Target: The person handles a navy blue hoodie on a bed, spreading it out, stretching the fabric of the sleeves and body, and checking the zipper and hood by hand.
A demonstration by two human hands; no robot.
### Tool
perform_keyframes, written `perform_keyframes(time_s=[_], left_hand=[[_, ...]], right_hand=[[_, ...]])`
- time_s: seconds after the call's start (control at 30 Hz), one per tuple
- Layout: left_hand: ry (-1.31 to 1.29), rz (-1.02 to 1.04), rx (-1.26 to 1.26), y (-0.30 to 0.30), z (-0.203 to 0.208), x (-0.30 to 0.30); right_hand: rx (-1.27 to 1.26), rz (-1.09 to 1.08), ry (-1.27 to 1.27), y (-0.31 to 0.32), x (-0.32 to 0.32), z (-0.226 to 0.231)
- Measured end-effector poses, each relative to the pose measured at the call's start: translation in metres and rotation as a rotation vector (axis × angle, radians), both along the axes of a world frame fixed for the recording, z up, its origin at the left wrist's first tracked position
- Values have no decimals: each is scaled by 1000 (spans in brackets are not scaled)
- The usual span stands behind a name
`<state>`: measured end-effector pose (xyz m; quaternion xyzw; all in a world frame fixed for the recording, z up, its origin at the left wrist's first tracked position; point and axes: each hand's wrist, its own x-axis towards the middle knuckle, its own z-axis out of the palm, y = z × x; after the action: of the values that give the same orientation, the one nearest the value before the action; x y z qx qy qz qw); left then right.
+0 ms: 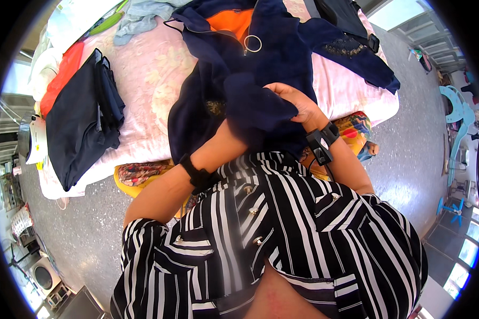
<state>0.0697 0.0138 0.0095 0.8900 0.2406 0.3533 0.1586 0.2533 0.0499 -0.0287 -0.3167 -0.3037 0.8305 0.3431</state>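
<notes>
Navy zip-neck sweatshirt [282, 66] lying unfolded at the near edge of the bed [149, 69], one sleeve [351, 56] outspread; right hand [295, 101] is pinching the other cuff [286, 110], left hand apparently hiding inside, grip unclear. Black trousers [74, 117] are lying folded at the left edge.

Jacket [282, 64] on sheet [149, 95], right of folded garment [74, 127]

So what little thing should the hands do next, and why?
Maybe ease the left hand out of the jacket: its cloth hides that hand past the left forearm, while the right hand pinches the cloth and could steady it. The other sleeve already lies spread out.
</notes>
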Motion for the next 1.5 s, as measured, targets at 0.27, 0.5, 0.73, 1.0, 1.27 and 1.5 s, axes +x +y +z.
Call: perform_keyframes(time_s=[0.27,0.5,0.73,1.0,1.27,1.5], left_hand=[[163,47,133,-16,-6,-16],[244,-479,-296,-26,24,12],[313,-712,-793,-4,33,11],[-94,-167,-1508,2,9,-42],[-532,53,-1690,-8,-5,-38],[-623,70,-1759,0,-6,-25]], right_hand=[[42,-174,275,-4,29,8],[128,-270,286,-20,9,20],[-122,-393,214,-22,-5,18],[179,-248,383,-37,-5,30],[-24,-239,237,-42,-19,47],[-31,-156,126,-42,-15,46]])
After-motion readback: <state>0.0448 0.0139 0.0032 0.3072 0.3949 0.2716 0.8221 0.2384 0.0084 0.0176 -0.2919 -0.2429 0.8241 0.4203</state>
